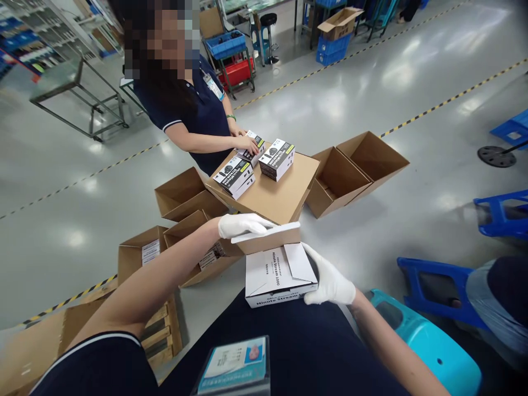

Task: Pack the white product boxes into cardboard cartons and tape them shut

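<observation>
A white cardboard box (274,272) printed "Minute Stream 1000" rests against my body, a small flap folded over its top. At its far edge a lid flap (272,240) stands raised, brown side toward me. My left hand (246,224), in a white glove, grips this flap along its upper edge, fingers partly hidden behind it. My right hand (332,279), also gloved, holds the box by its right side, thumb near the front corner. Beyond lies a large brown carton (284,198) bearing printed product boxes (234,175) and another stack of them (277,158).
Across the carton a co-worker's hand (247,144) touches the product boxes. Open cartons stand at the right (338,179) and left (181,192), some holding white boxes. A wooden pallet (163,335) lies at lower left. A turquoise stool (437,341) and a blue stool (433,283) stand at right.
</observation>
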`<control>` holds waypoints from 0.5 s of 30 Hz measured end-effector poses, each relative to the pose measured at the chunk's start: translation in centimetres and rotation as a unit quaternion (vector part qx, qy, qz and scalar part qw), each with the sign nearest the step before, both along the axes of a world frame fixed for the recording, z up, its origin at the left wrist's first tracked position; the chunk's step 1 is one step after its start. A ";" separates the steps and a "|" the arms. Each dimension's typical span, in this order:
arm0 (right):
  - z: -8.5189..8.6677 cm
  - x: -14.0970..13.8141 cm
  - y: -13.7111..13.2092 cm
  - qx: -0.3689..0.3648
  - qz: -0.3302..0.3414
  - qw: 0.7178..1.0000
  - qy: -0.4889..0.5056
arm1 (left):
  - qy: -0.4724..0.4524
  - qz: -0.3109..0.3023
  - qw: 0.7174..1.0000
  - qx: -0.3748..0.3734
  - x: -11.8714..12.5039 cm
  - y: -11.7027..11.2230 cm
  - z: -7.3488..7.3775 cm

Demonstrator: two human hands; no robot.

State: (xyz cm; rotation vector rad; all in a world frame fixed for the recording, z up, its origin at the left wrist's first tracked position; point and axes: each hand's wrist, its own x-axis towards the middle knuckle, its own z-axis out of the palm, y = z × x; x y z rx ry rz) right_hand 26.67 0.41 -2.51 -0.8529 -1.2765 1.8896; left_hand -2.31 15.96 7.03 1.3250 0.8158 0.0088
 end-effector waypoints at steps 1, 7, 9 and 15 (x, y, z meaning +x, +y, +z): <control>-0.1 0.1 0.1 0.003 -0.006 1.000 -0.008 | -0.009 0.006 1.000 -0.003 -1.1 -0.5 0.1; -1.1 0.1 0.5 0.004 -0.036 0.999 -0.015 | -0.076 0.187 0.979 0.031 -2.8 -9.2 -3.4; -1.0 0.1 1.1 0.004 -0.027 0.999 -0.018 | -0.053 0.345 0.935 0.059 -1.2 -11.5 -5.5; 1.0 -2.6 4.1 -0.050 -0.020 0.998 -0.027 | 0.079 0.523 0.827 0.192 3.3 -12.5 -5.9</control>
